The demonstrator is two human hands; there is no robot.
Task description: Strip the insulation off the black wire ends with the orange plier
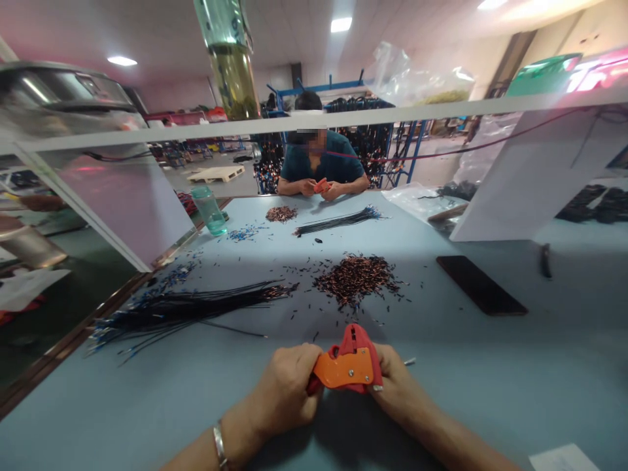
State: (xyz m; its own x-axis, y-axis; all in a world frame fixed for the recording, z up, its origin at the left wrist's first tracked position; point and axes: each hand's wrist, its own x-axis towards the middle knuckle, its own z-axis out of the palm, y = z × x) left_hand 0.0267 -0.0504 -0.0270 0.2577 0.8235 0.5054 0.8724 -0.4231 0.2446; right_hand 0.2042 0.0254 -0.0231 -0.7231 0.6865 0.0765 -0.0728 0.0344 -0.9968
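Note:
My left hand (292,386) is closed around the handles of a red and orange wire stripper (346,367), held low above the table in front of me. My right hand (397,379) is closed at the right side of the tool's head, its fingertips partly hidden behind it. A thin pale wire end (410,361) pokes out beside that hand; the rest of the wire is hidden. Beyond the tool lies a heap of short black and copper-coloured offcuts (358,278). To the left stretches a bundle of black wires (196,304) with blue ends.
A dark phone (481,284) lies at right. Across the table a person (321,157) holds a similar orange tool (322,186), near another wire bundle (338,221) and offcut pile (281,214). A green bottle (209,210) stands back left. A white shelf (392,118) spans overhead.

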